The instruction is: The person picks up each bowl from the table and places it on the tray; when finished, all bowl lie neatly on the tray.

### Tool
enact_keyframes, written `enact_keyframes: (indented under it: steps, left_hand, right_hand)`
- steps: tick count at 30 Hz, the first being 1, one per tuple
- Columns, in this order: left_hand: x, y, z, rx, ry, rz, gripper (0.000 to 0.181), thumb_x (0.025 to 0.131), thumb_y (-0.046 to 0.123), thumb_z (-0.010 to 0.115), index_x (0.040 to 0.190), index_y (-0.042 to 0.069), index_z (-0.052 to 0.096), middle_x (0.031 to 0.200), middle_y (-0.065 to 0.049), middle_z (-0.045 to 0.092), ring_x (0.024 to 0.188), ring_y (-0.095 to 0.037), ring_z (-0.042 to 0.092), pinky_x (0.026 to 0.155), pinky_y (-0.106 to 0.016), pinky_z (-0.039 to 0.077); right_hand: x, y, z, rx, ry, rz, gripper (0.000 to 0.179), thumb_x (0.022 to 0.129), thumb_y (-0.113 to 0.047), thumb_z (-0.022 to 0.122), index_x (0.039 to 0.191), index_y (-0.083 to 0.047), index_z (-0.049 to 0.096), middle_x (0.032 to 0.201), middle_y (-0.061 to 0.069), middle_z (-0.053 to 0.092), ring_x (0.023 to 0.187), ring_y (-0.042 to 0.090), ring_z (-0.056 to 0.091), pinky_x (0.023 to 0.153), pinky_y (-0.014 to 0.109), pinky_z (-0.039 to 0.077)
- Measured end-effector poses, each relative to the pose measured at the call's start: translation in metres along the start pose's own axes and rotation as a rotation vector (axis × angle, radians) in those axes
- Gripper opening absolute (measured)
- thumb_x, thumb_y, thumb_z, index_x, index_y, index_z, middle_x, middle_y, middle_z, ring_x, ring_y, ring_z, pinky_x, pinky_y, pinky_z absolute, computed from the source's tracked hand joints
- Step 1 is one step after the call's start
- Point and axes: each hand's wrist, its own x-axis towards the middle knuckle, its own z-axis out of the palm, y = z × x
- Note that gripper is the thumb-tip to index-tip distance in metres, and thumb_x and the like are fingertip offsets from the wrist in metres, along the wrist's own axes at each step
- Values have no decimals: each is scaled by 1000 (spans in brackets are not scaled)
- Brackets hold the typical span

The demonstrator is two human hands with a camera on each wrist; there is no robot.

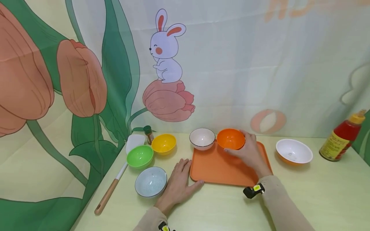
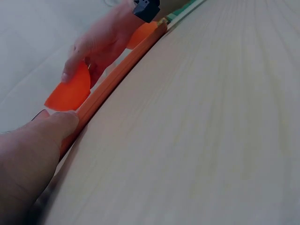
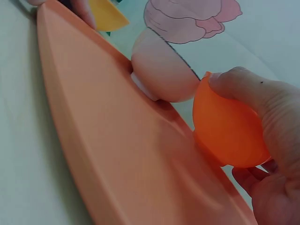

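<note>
My right hand (image 1: 250, 154) grips an orange bowl (image 1: 230, 138), thumb on its near side and fingers round its right side. That bowl is at the back of an orange tray (image 1: 219, 171), beside a white bowl with a dark rim (image 1: 202, 138) at the tray's back left. In the right wrist view, the orange bowl (image 3: 229, 126) appears close beside the white bowl (image 3: 161, 68). My left hand (image 1: 179, 183) lies with fingers extended at the tray's left edge, right of a pale blue bowl (image 1: 151, 182). The left wrist view shows its thumb (image 2: 63, 123) against the tray (image 2: 110, 82).
On the left are a green bowl (image 1: 140, 156), a yellow bowl (image 1: 163, 143), a small green-capped jar (image 1: 148, 134) and a white spatula with a wooden handle (image 1: 107, 197). A white bowl with an orange outside (image 1: 294, 151) and a red sauce bottle (image 1: 342, 138) stand right.
</note>
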Motion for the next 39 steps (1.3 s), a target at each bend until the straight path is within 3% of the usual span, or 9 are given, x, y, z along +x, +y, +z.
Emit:
enact_keyframes:
  steps: [7,17,24,29,39]
  left_hand:
    - [0,0,0,9,3,-5,101,101,73,65,175,10,36,181,-14,33,171,-37,22,140,-58,20]
    - [0,1,-2,4,7,-1,101,101,72,65,174,9,36,181,-15,33,171,-38,22,140,-59,21]
    - [-1,3,-2,4,-2,-11,101,101,71,65,174,9,36,181,-15,31,171,-37,21,140,-58,20]
    - [-1,3,-2,13,-6,-11,101,101,72,65,174,8,35,181,-15,31,171,-37,21,140,-57,19]
    - [1,2,-1,18,-4,-6,102,101,72,65,174,8,35,181,-16,31,171,-37,21,140,-58,19]
  right_hand:
    - [1,1,7,-34,-4,21,123,88,-51,94,175,-3,22,158,29,29,142,52,46,121,68,49]
    - [0,7,6,-25,-43,-6,122,93,-52,90,175,2,19,168,30,33,147,49,45,127,67,43]
    - [2,12,3,-28,-51,-22,130,90,-52,93,176,1,11,175,29,30,153,49,42,130,67,39]
    - [1,8,-4,15,-40,-17,134,89,-51,94,179,-5,6,177,26,28,152,49,45,128,63,43]
    - [-4,-15,-32,63,-6,-69,132,91,-44,94,180,-13,2,181,21,26,160,50,35,130,68,38]
